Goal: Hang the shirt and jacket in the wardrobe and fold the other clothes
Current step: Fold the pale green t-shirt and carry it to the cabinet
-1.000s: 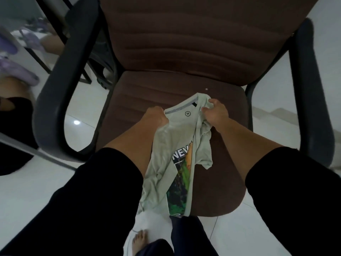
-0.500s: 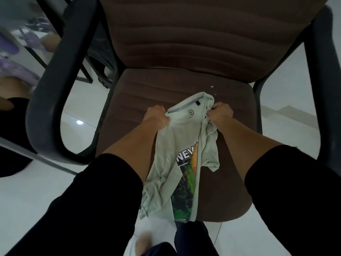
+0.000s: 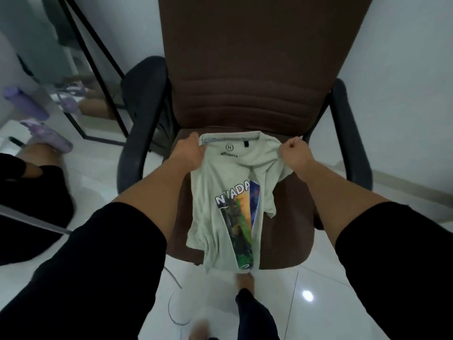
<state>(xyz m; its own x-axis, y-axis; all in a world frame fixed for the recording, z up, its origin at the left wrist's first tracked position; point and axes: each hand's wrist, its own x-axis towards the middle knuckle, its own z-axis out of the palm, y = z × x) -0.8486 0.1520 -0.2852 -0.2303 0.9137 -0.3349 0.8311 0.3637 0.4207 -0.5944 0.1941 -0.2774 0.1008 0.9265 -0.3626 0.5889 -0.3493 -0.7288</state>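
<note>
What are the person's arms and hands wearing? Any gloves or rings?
Both arms have loose black sleeves ending above the elbows, so the forearms are bare. The left hand and right hand are bare too: no gloves, and no rings, watch or bracelet that I can see.

A brown upholstered office chair (image 3: 247, 77) with a tall ribbed back and dark armrests (image 3: 353, 133) fills the middle of the view, standing on a glossy white tiled floor (image 3: 343, 285) that throws back a small bright spot of ceiling light (image 3: 308, 295). Plain pale walls (image 3: 404, 57) rise behind it. To the left a black-framed mirror (image 3: 81, 69) leans against the wall, with purple items (image 3: 36, 114) near it on the floor
</note>
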